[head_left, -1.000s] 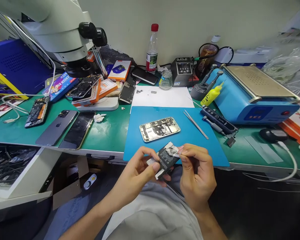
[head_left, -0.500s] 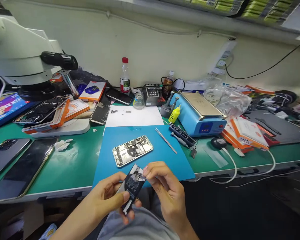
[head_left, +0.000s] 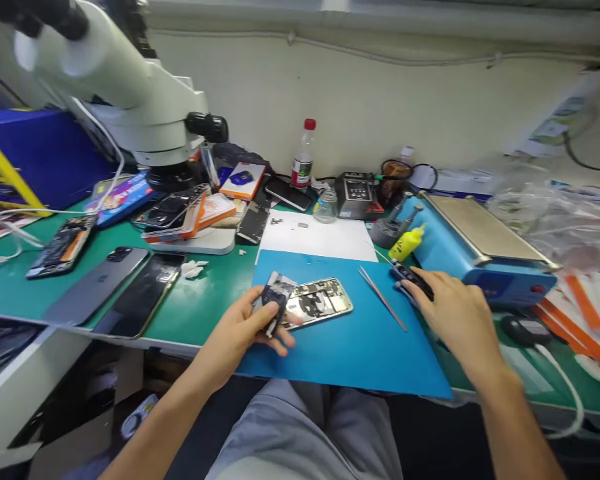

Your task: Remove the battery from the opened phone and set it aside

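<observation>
On the blue mat [head_left: 345,347] at the near edge of the green surface [head_left: 200,313], the left hand [head_left: 240,330] pinches a small black battery [head_left: 275,300] between thumb and fingers, just left of the opened phone [head_left: 320,301]. The right hand [head_left: 455,313], fingers loosely spread, rests on a dark tool [head_left: 414,279] beside the tweezers [head_left: 383,308]. The battery is out of the phone, which lies open, so refitting or replacing seems left to do.
</observation>
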A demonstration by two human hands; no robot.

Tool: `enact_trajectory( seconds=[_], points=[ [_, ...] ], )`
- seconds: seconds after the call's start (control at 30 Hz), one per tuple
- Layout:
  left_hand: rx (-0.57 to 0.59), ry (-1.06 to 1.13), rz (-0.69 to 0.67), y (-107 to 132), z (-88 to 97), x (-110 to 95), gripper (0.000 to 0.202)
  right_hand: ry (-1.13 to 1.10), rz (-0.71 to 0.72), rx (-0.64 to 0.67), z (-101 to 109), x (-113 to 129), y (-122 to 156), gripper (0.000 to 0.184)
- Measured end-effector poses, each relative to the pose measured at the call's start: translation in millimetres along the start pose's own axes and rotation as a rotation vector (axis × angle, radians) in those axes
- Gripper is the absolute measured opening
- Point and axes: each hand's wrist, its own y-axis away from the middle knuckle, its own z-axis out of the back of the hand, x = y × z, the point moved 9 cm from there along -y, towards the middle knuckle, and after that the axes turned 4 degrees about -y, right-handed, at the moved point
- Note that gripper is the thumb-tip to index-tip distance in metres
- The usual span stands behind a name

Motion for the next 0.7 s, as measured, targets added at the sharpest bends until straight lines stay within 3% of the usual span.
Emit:
enact_trajectory(
  seconds=[0.07, 0.27, 0.47, 0.63, 0.7],
  points=[
    [0.006, 0.026, 0.021, 0.2, 1.2, 1.2, 0.033, 0.054, 0.036, 0.033, -2.9, -1.3, -4.6, 0.059],
    [0.126, 0.073, 0.043, 1.6, -1.6, -1.6, 0.042, 0.162, 0.013, 0.071, -3.1, -17.1, -7.8, 0.047],
    [0.184, 0.065, -0.061, -4.1, -4.5, -6.6, 0.028, 0.208, 0.03, 0.151, -12.0, -23.0, -6.4, 0.05],
    [0.208, 0.059, -0.085, -4.7, -5.8, -5.6, 0.026, 0.126, -0.054, 0.033, 9.8, -16.8, 1.2, 0.069],
    [0.194, 0.048, -0.092, -4.0, -4.7, -6.5, 0.028, -0.037, -0.08, -0.019, 16.8, -15.8, 6.8, 0.073]
  ],
)
